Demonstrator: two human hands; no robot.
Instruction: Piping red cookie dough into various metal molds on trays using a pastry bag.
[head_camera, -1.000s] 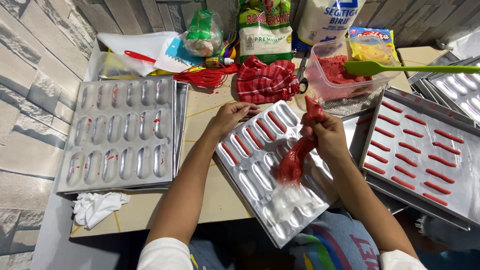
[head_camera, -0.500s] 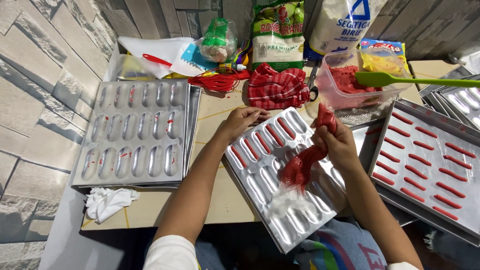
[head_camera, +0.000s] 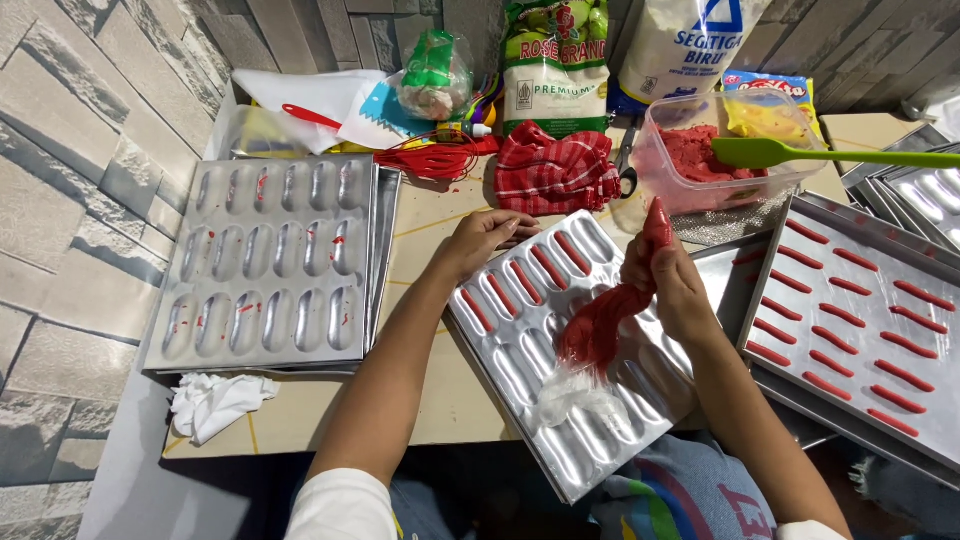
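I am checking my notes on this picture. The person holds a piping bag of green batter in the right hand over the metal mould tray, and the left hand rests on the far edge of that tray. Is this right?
Not quite: the batter is red, not green, as the head view shows. The right hand holds the piping bag over the metal mould tray, and the left hand rests on its far edge.

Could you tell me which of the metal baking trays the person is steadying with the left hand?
The tilted middle tray: the left hand rests on its top corner.

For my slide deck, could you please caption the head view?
Right hand squeezes a red piping bag over a mould tray steadied by the left hand.
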